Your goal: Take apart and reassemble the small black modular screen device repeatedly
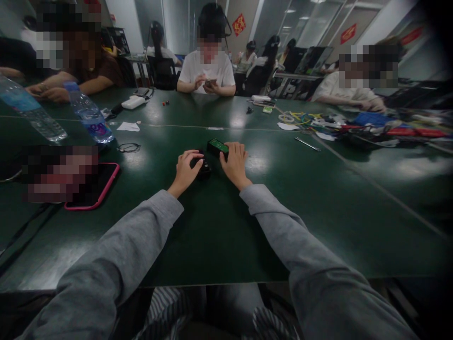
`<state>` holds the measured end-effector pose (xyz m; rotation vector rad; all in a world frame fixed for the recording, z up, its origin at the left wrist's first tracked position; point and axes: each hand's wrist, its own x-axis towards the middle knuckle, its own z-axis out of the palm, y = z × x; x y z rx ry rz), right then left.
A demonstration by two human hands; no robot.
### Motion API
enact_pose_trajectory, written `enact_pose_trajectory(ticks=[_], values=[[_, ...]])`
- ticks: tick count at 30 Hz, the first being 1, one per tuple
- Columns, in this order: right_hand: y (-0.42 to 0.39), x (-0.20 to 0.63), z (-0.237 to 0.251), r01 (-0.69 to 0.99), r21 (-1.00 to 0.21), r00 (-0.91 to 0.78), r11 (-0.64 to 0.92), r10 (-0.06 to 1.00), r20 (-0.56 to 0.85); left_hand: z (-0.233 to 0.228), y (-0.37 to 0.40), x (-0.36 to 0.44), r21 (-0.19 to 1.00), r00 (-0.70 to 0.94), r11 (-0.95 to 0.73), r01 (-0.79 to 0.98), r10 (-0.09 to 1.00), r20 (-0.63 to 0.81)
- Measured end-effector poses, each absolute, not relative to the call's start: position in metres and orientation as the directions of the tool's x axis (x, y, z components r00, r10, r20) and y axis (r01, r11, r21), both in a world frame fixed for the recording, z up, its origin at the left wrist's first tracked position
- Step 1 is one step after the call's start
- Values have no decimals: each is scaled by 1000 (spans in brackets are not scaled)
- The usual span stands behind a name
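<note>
Table: wide dark green matte tabletop (219, 236), two grey-sleeved arms reaching across it.
Nearby: clear plastic water bottle with blue cap (88, 113) far left; pink-edged phone (92, 186) lying flat.
Left hand (186, 170): curled over a small black plastic block (203, 169), at table centre.
Right hand (234, 163): fingers resting on a small black box with green top (217, 147), just behind.
Handling: both look light, rigid, likely smooth; grip by the short sides.
Orientation: green-topped box's long axis runs left-right, slightly angled.

Both arms, sleeved in grey, are stretched forward over the green table (219, 245). The left hand (186, 171) is curled palm-down near the table's middle; the right hand (234, 163) is laid flat just beside it.
</note>
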<state>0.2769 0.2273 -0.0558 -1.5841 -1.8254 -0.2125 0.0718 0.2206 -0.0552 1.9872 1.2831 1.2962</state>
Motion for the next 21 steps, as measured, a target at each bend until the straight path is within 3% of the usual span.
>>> enact_pose_trajectory(ticks=[9,17,21], values=[[240,293,-74,823,-509,38,252,870,492,-55,222,72,769,129,-464,439,880,457],[187,300,-71,825,-442,-102,353,862,497,-58,227,71,768,125,-491,412,865,486],[171,303,-71,810,-464,-101,360,864,493,-57,226,72,770,129,-492,407,865,485]])
